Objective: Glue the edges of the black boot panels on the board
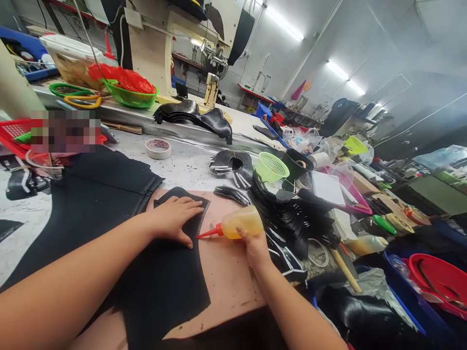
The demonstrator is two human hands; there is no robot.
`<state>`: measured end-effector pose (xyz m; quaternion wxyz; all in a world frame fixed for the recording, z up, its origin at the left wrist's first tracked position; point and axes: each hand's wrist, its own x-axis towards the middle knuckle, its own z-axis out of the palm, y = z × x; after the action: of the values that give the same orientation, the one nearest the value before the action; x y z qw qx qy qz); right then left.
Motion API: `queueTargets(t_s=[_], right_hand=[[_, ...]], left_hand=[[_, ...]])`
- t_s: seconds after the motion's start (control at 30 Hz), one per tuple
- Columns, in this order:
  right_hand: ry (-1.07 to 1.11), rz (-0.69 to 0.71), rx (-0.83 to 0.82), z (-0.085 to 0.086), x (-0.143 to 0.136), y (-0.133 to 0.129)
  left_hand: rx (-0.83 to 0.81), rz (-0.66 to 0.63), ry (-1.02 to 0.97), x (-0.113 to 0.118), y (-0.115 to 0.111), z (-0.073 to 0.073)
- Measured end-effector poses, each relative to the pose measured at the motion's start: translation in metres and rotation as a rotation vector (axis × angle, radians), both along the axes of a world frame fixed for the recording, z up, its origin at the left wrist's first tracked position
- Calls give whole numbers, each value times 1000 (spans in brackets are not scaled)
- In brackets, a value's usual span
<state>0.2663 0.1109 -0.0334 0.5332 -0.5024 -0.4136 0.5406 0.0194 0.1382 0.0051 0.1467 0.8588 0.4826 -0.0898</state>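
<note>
My left hand (177, 216) lies flat, fingers spread, on a black fabric piece (171, 282) at the bench's near edge. In my right hand (255, 245) is a squeeze bottle (239, 222) of yellowish liquid, tilted on its side. Its pointed red nozzle (208, 234) reaches the right edge of the black fabric, just beside my left thumb. A shiny narrow line runs along that edge above the nozzle tip. Beneath the fabric is a pinkish board (233, 277), partly covered. More black fabric (102, 184) spreads out to the left.
A tape roll (158, 148) sits behind my left hand. Stacked black cut pieces (280, 199) and a light green basket (272, 167) stand right of the bottle. A sewing machine (149, 53) rises at the back. Blue tubs (404, 277) are at the lower right.
</note>
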Motion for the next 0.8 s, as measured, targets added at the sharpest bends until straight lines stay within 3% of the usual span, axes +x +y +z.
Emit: queueTargets(t_s=[0.27,0.57,0.8], right_hand=[[0,1,8,-1,6,-16],[41,40,-17,-13,26,-29],[58,44,-29,-10,31,-42]], left_hand=[[-4,1,-9,1,1,-2],[-3,5,-3,1,2,-2],[-3,-1,16,2,3,-1]])
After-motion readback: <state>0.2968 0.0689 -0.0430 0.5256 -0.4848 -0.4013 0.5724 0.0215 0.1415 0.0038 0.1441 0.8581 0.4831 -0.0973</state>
